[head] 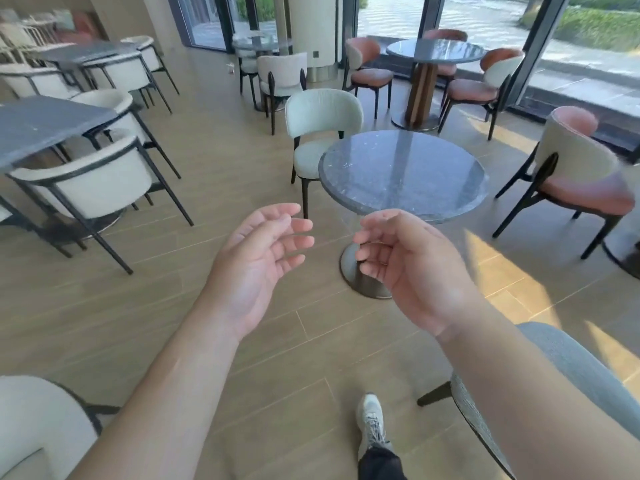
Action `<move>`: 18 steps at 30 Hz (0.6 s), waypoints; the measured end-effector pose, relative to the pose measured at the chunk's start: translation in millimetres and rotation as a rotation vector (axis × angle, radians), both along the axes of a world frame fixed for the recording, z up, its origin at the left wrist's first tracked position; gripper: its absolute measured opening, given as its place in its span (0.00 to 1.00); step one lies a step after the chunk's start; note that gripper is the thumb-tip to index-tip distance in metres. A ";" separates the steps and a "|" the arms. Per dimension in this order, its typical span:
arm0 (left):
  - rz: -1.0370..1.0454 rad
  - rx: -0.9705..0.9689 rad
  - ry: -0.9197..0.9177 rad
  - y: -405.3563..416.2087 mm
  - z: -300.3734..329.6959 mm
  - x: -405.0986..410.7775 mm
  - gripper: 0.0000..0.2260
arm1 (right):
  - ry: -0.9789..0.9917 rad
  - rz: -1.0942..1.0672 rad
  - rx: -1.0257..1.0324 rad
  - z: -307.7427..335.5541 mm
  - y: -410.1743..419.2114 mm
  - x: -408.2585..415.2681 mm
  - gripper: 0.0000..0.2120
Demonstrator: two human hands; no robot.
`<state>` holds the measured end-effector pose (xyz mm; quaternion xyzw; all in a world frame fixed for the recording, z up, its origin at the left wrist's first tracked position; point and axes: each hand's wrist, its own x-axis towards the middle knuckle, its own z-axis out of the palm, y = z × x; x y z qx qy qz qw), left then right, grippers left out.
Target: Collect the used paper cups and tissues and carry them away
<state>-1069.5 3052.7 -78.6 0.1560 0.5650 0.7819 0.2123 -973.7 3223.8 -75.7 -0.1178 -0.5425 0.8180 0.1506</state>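
Far table (258, 43) items blurred; grey chair (568, 362) cropped.

At twelve o'clock a round table (403, 174) blocks the way, with a white chair (320, 133) behind it. Bare wooden floor (221, 188) runs open toward eleven o'clock. A pink chair (581, 174) stands at two o'clock.

I see bright daylight pouring through the windows (485, 15) at right, sunlit patches on the floor (512, 278), slight overall softness, and wide-angle bending at the edges.

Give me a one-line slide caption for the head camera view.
Both hands, left hand and right hand, open and holding nothing before a round dark table in a café.
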 end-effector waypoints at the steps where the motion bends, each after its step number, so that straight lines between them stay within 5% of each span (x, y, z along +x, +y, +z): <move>1: 0.017 -0.010 0.009 11.1 -0.6 -18.5 0.10 | 0.000 0.013 -0.010 -2.3 11.6 -21.6 0.08; 18: 0.294 -0.041 0.022 136.2 21.0 -286.2 0.09 | 0.027 0.299 0.058 30.2 145.9 -339.7 0.11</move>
